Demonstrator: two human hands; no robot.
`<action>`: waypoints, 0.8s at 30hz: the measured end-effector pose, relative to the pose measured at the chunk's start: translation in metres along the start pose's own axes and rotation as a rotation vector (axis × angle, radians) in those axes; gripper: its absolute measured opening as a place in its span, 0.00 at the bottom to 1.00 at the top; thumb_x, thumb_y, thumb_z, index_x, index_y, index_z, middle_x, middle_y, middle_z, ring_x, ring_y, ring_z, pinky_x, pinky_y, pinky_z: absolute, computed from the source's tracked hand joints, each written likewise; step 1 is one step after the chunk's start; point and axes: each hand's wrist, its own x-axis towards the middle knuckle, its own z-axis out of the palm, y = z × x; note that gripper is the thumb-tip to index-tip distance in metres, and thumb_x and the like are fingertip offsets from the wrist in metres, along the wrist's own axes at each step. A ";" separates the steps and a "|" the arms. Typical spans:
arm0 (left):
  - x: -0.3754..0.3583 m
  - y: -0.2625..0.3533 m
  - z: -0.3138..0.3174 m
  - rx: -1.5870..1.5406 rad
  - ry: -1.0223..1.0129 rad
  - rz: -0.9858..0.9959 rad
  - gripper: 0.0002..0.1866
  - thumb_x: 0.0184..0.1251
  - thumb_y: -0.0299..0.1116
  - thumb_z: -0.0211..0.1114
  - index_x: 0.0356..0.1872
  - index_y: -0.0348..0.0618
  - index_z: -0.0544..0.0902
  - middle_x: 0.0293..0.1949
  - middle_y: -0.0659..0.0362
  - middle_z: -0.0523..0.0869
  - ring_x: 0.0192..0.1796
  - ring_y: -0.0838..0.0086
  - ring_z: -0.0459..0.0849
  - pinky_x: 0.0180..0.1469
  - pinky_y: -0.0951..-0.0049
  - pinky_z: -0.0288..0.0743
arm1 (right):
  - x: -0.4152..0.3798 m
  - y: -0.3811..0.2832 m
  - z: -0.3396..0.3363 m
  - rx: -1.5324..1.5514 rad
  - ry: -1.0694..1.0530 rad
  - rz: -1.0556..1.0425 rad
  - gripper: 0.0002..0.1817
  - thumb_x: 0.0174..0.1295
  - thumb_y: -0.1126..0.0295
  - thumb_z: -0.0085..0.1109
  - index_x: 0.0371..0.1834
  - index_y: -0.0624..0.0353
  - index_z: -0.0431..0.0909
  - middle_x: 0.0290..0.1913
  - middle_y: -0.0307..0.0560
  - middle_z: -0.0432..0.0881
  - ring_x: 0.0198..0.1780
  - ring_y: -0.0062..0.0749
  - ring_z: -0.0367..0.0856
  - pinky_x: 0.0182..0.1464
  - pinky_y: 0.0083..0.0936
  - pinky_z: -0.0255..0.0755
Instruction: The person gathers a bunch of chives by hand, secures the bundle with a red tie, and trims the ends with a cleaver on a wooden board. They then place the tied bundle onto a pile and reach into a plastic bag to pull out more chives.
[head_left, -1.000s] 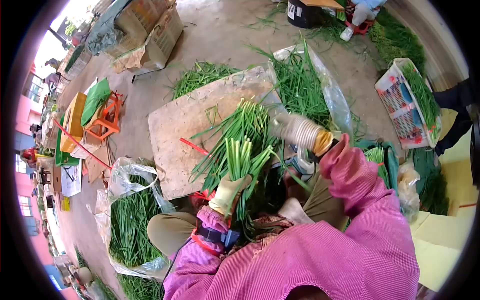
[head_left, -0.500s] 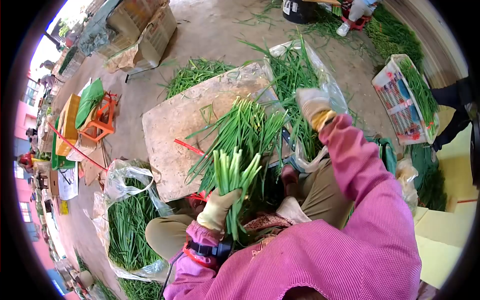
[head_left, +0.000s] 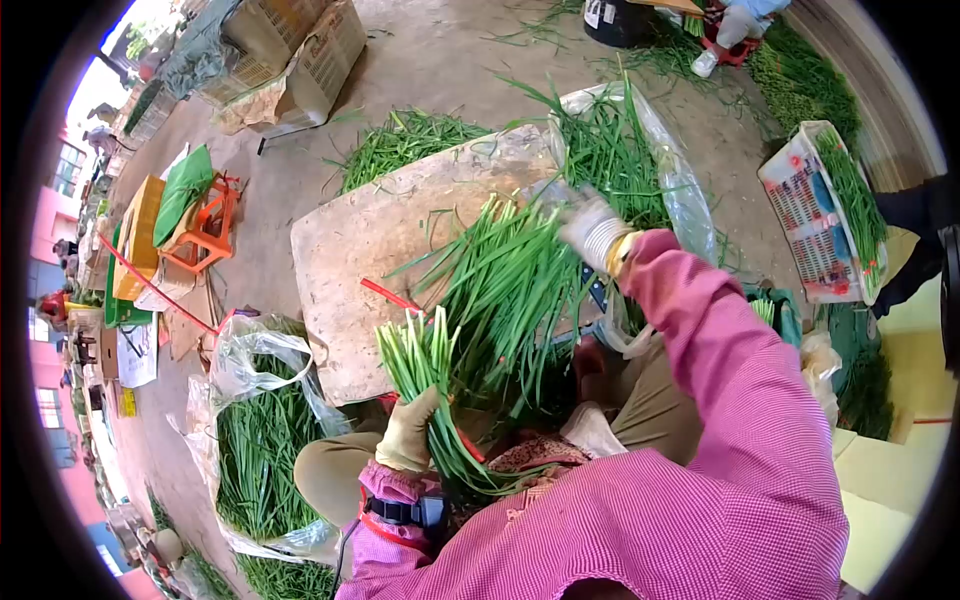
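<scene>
Left hand [head_left: 408, 428] clamped round chive bunch [head_left: 412, 355], six o'clock edge of surface [head_left: 350, 255]. Right hand [head_left: 592, 230] apart, blurred, two o'clock of chive pile [head_left: 515, 275]; can't tell grip. Bunch likely light, ends stiffish, leaves floppy, bruisable; hold below pale ends.

Your left hand [head_left: 408, 428] is gloved and curled in a firm grip beside your left knee [head_left: 332, 465]; your right arm [head_left: 720, 335] extends forward; your gloved right hand [head_left: 592, 232] is blurred, its fingers indistinct.
</scene>
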 end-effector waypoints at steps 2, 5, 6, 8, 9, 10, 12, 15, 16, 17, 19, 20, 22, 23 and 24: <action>0.002 -0.002 -0.001 0.198 -0.052 0.146 0.11 0.67 0.37 0.64 0.45 0.43 0.82 0.30 0.69 0.80 0.28 0.83 0.76 0.31 0.80 0.70 | -0.004 0.018 0.001 0.193 -0.083 0.290 0.21 0.56 0.67 0.62 0.56 0.41 0.80 0.67 0.47 0.73 0.74 0.43 0.62 0.73 0.40 0.56; 0.009 -0.006 0.005 -0.158 0.049 -0.097 0.12 0.66 0.37 0.66 0.46 0.43 0.82 0.31 0.69 0.81 0.29 0.84 0.77 0.31 0.80 0.70 | 0.025 0.043 0.002 0.394 -0.060 0.359 0.15 0.63 0.69 0.57 0.53 0.52 0.83 0.47 0.53 0.86 0.48 0.49 0.86 0.45 0.38 0.82; 0.009 -0.007 0.009 -0.123 0.059 -0.069 0.11 0.66 0.37 0.65 0.46 0.44 0.82 0.30 0.69 0.81 0.29 0.84 0.76 0.31 0.81 0.70 | 0.036 0.045 0.000 0.467 -0.027 0.457 0.14 0.64 0.67 0.57 0.51 0.54 0.84 0.46 0.53 0.86 0.49 0.50 0.86 0.46 0.39 0.81; 0.009 -0.004 0.010 -0.088 0.069 -0.041 0.11 0.66 0.36 0.65 0.46 0.44 0.82 0.30 0.69 0.80 0.28 0.84 0.76 0.30 0.81 0.70 | 0.051 0.051 -0.012 0.670 0.075 0.583 0.21 0.68 0.53 0.47 0.53 0.53 0.81 0.50 0.55 0.84 0.52 0.54 0.82 0.54 0.42 0.75; 0.006 -0.002 0.011 -0.025 0.076 -0.016 0.10 0.66 0.36 0.64 0.45 0.44 0.82 0.29 0.70 0.80 0.28 0.84 0.76 0.30 0.80 0.70 | 0.049 0.052 -0.023 0.779 0.043 0.684 0.25 0.67 0.47 0.46 0.53 0.53 0.82 0.53 0.55 0.83 0.54 0.55 0.81 0.55 0.42 0.75; 0.005 -0.001 0.011 0.038 0.082 0.010 0.09 0.67 0.35 0.64 0.44 0.44 0.81 0.28 0.70 0.79 0.27 0.83 0.75 0.29 0.80 0.69 | 0.052 0.054 -0.022 0.791 0.005 0.748 0.29 0.66 0.43 0.47 0.54 0.54 0.82 0.55 0.56 0.82 0.56 0.55 0.80 0.57 0.41 0.74; 0.003 -0.006 -0.007 0.076 -0.048 0.022 0.11 0.66 0.18 0.57 0.47 0.39 0.81 0.35 0.67 0.77 0.35 0.83 0.74 0.36 0.83 0.70 | 0.062 0.058 -0.010 0.800 -0.029 0.816 0.32 0.64 0.39 0.48 0.55 0.55 0.81 0.57 0.56 0.81 0.58 0.55 0.79 0.58 0.41 0.73; 0.005 0.004 -0.007 0.005 -0.052 -0.028 0.12 0.66 0.18 0.57 0.48 0.39 0.81 0.36 0.66 0.78 0.35 0.83 0.74 0.37 0.83 0.70 | 0.078 0.058 0.012 0.896 -0.086 0.912 0.38 0.60 0.33 0.49 0.58 0.56 0.80 0.61 0.57 0.78 0.63 0.54 0.76 0.62 0.41 0.70; 0.006 0.006 -0.007 0.064 -0.056 0.018 0.12 0.66 0.18 0.57 0.48 0.39 0.81 0.37 0.65 0.79 0.36 0.82 0.75 0.38 0.82 0.71 | 0.081 0.055 0.016 0.904 -0.102 0.842 0.41 0.60 0.31 0.48 0.59 0.57 0.79 0.62 0.57 0.77 0.64 0.54 0.75 0.63 0.41 0.69; 0.007 0.007 -0.006 0.122 -0.058 0.061 0.12 0.66 0.18 0.57 0.48 0.39 0.81 0.38 0.65 0.80 0.36 0.81 0.76 0.39 0.82 0.71 | 0.084 0.051 0.018 0.912 -0.121 0.770 0.43 0.59 0.29 0.47 0.59 0.58 0.78 0.64 0.56 0.76 0.66 0.53 0.73 0.64 0.41 0.67; 0.007 0.014 -0.010 0.148 -0.028 0.025 0.13 0.65 0.17 0.57 0.49 0.37 0.80 0.40 0.64 0.81 0.39 0.79 0.77 0.42 0.79 0.73 | 0.097 0.047 0.019 0.830 -0.150 0.806 0.42 0.60 0.30 0.47 0.59 0.58 0.78 0.61 0.59 0.78 0.64 0.53 0.75 0.63 0.40 0.69; 0.008 0.017 -0.015 0.090 -0.058 0.025 0.13 0.66 0.17 0.57 0.50 0.37 0.80 0.40 0.63 0.81 0.40 0.79 0.78 0.43 0.79 0.74 | 0.116 0.055 0.040 0.916 -0.093 0.814 0.41 0.60 0.31 0.48 0.59 0.58 0.78 0.60 0.60 0.78 0.63 0.53 0.76 0.62 0.39 0.70; 0.007 0.032 -0.011 0.053 0.004 -0.003 0.14 0.67 0.17 0.57 0.52 0.37 0.80 0.40 0.62 0.82 0.40 0.77 0.79 0.44 0.79 0.75 | 0.109 0.055 0.022 0.978 0.039 0.759 0.32 0.62 0.40 0.55 0.57 0.55 0.80 0.52 0.61 0.82 0.57 0.51 0.81 0.58 0.37 0.72; 0.006 0.044 -0.003 -0.016 0.060 0.049 0.11 0.68 0.22 0.59 0.49 0.38 0.81 0.35 0.63 0.82 0.37 0.79 0.79 0.41 0.79 0.75 | 0.095 0.055 0.009 0.973 0.041 0.758 0.32 0.62 0.40 0.55 0.57 0.55 0.80 0.52 0.61 0.82 0.57 0.51 0.81 0.58 0.37 0.72; 0.003 0.061 0.001 -0.123 0.051 -0.023 0.09 0.67 0.25 0.61 0.47 0.38 0.82 0.33 0.64 0.81 0.36 0.80 0.79 0.39 0.79 0.75 | 0.082 0.058 0.003 0.992 0.147 0.695 0.29 0.64 0.43 0.55 0.54 0.57 0.81 0.50 0.59 0.83 0.53 0.51 0.82 0.58 0.36 0.73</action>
